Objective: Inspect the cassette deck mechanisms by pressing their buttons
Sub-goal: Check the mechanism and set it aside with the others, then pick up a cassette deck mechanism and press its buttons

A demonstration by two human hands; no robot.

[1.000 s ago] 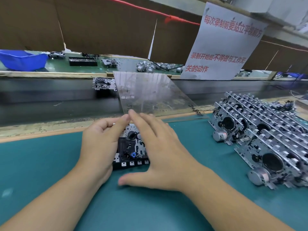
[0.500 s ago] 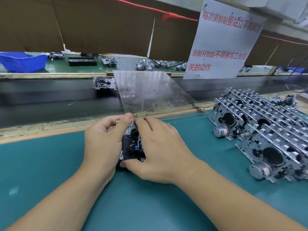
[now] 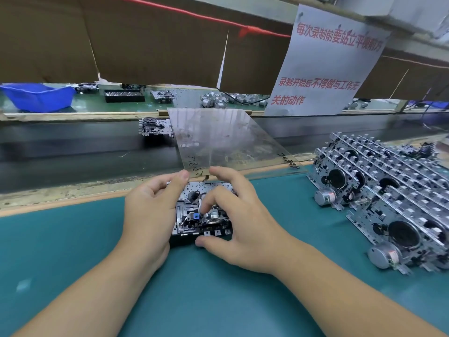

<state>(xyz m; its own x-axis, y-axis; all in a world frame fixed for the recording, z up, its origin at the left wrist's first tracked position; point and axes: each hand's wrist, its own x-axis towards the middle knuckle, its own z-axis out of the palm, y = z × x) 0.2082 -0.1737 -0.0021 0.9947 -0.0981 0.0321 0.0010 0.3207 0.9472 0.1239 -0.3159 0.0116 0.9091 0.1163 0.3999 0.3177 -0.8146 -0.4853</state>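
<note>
Deck: cassette deck mechanism (image 3: 194, 210) sits flat on teal mat (image 3: 73, 251), centre of your view, between both hands.
L hand: your left hand (image 3: 148, 215) grips deck's 9 o'clock side, forefinger reaching along far edge at 12.
R hand: your right hand (image 3: 243, 224) holds deck's 3 o'clock side; thumb tip against the near button row at 6, one bent finger down on the parts mid-deck, other fingers arched over far edge.
Stack: more deck mechanisms (image 3: 379, 195) piled in rows at 3 o'clock, well apart from yours.
Sheet: clear plastic sheet (image 3: 226, 137) at 12, near edge just beyond your fingertips, handwritten digits on it.
Belt: lone mechanism (image 3: 155, 127) at 11 on dark conveyor (image 3: 60, 147).
Far bench: blue bin (image 3: 36, 96) at 10.
Sign: paper notice (image 3: 323, 69) w/ red text hanging at 1.
</note>
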